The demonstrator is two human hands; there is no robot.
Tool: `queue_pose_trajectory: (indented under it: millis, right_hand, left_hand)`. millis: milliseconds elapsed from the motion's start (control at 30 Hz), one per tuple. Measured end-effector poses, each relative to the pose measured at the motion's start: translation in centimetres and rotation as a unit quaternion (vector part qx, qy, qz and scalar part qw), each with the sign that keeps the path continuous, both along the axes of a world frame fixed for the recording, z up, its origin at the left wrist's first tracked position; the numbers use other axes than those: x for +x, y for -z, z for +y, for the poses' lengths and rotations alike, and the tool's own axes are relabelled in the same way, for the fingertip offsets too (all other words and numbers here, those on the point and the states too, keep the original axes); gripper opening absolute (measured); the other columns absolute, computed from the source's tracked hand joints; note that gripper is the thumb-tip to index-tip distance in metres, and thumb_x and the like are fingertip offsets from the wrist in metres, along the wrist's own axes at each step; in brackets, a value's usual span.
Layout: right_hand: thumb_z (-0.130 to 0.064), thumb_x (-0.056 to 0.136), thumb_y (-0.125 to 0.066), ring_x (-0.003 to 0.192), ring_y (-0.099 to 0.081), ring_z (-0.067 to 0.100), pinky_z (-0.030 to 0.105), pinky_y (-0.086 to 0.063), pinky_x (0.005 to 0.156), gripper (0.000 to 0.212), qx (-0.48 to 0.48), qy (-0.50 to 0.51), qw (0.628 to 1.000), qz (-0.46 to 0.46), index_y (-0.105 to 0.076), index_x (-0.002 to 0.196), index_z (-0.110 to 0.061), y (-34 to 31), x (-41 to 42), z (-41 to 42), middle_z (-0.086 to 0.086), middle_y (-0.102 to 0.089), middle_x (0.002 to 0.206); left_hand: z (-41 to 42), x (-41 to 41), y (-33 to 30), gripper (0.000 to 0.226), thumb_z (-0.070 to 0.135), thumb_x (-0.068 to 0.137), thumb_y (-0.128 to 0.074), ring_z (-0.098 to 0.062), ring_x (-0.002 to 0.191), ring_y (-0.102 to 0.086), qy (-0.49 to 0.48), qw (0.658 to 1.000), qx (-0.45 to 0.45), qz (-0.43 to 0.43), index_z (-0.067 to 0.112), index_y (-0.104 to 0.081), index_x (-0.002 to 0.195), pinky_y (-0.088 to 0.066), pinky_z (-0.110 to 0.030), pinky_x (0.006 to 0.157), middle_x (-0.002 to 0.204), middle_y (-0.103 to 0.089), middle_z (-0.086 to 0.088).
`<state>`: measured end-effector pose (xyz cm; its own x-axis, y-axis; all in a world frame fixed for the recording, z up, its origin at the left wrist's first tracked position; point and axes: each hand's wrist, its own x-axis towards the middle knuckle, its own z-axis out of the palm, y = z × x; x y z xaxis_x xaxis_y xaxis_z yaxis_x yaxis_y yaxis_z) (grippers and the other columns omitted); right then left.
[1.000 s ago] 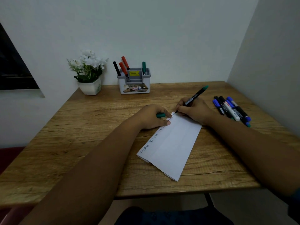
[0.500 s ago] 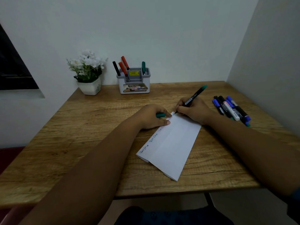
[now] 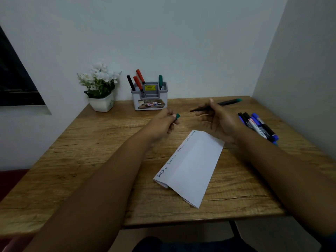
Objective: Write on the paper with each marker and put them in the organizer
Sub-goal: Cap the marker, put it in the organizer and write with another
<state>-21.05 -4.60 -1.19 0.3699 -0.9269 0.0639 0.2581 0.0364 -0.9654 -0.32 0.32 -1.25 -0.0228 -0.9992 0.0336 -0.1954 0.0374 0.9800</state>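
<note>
Your hands are raised above the counter (image 3: 91,142), apart: your left hand (image 3: 161,124) pinches the green cap (image 3: 177,116), your right hand (image 3: 216,117) grips the uncapped green marker (image 3: 229,102). The folded paper (image 3: 192,166) lies below them; the organizer (image 3: 150,96) stands by the wall, spare markers (image 3: 258,126) just right of your wrist

The paper (image 3: 192,166) reads "Varsha" along its edge; the organizer (image 3: 150,99) label shows "OPL" and "42".
</note>
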Motion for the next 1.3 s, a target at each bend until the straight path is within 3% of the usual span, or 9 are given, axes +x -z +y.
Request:
queue_pose_trajectory:
  millis: [200,400,533,667,800,967,1067,1200,1300]
  right_hand:
    - [-0.038,0.102,-0.041,0.093,-0.070,0.018,0.031,-0.056,0.081,0.036,-0.025,-0.045,0.998,0.048,-0.065,0.102,-0.012,0.1,1.2,1.0,0.008,-0.073,0.099]
    - [-0.029,0.089,-0.066,0.093,-0.069,0.018,0.035,-0.054,0.087,0.021,-0.065,0.005,0.994,0.091,-0.068,0.098,-0.011,0.2,1.2,1.8,0.006,-0.075,0.092]
    - [-0.025,0.083,-0.076,0.092,-0.070,0.013,0.023,-0.057,0.078,0.024,-0.098,0.020,0.987,0.125,-0.072,0.102,-0.011,0.7,2.3,2.9,0.006,-0.075,0.098]
    - [-0.025,0.082,-0.076,0.095,-0.068,0.018,0.026,-0.056,0.083,0.024,-0.111,0.027,0.986,0.124,-0.075,0.103,-0.014,0.3,2.7,3.2,0.013,-0.073,0.104]
    - [-0.025,0.079,-0.079,0.091,-0.070,0.007,0.017,-0.054,0.075,0.025,-0.150,0.026,0.975,0.159,-0.075,0.100,-0.011,0.4,2.9,3.5,0.003,-0.076,0.094]
    - [-0.027,0.080,-0.079,0.106,-0.062,0.040,0.049,-0.050,0.097,0.024,-0.173,0.064,0.965,0.185,-0.076,0.098,-0.012,0.4,3.8,3.3,0.027,-0.068,0.106]
    - [-0.030,0.077,-0.079,0.091,-0.065,0.029,0.021,-0.054,0.075,0.025,-0.153,0.061,0.970,0.180,-0.076,0.097,-0.015,0.8,4.0,3.1,0.021,-0.070,0.101]
    - [-0.033,0.071,-0.084,0.102,-0.063,0.015,0.018,-0.053,0.074,0.062,-0.102,0.081,0.982,0.133,-0.060,0.125,-0.015,0.7,4.0,2.4,0.003,-0.069,0.107]
    - [-0.033,0.074,-0.084,0.112,-0.053,0.011,0.027,-0.050,0.087,0.085,-0.222,0.193,0.925,0.239,-0.033,0.142,-0.029,0.2,3.1,1.6,-0.001,-0.053,0.123]
  left_hand:
    - [0.3,-0.1,-0.1,0.009,0.010,0.101,-0.044,-0.005,0.056,-0.049,0.017,0.998,-0.044,0.044,0.011,-0.053,0.102,-0.039,-0.018,0.053,0.081,-0.064,-0.002]
    - [0.1,0.0,0.4,0.010,0.015,0.100,-0.049,-0.004,0.058,-0.048,0.021,0.998,-0.049,0.040,0.014,-0.059,0.098,-0.039,-0.015,0.052,0.074,-0.063,0.001]
    - [0.3,-0.9,0.5,0.013,0.024,0.097,-0.056,-0.002,0.059,-0.049,0.043,0.996,-0.059,0.043,0.013,-0.063,0.095,-0.039,-0.015,0.054,0.071,-0.060,0.003]
    - [0.4,-0.7,-0.1,0.030,0.022,0.092,-0.061,-0.002,0.055,-0.046,0.037,0.995,-0.026,0.091,-0.003,-0.063,0.109,-0.039,-0.012,0.051,0.066,-0.059,0.004]
    - [0.5,0.1,-0.7,0.010,0.011,0.092,-0.060,-0.004,0.052,-0.037,0.079,0.985,0.060,0.139,0.003,-0.061,0.086,-0.029,-0.011,0.042,0.067,-0.052,-0.003]
    - [0.6,0.6,-0.9,0.022,0.008,0.095,-0.055,-0.005,0.051,-0.036,0.077,0.982,0.072,0.154,0.007,-0.054,0.073,-0.027,-0.013,0.040,0.065,-0.050,-0.004]
    - [0.8,0.1,-0.8,0.021,0.009,0.095,-0.055,-0.006,0.050,-0.036,0.051,0.983,0.086,0.155,0.006,-0.052,0.074,-0.027,-0.014,0.040,0.065,-0.050,-0.005]
    - [0.5,-0.1,-1.6,0.024,0.025,0.095,-0.059,-0.008,0.057,-0.046,-0.026,0.998,-0.003,-0.049,0.003,-0.059,0.087,-0.039,-0.020,0.052,0.069,-0.055,-0.001]
    - [0.2,1.3,-1.7,0.024,0.031,0.092,-0.062,-0.013,0.075,-0.053,-0.100,0.950,-0.131,-0.264,0.007,-0.064,0.092,-0.038,-0.027,0.062,0.083,-0.061,-0.002]
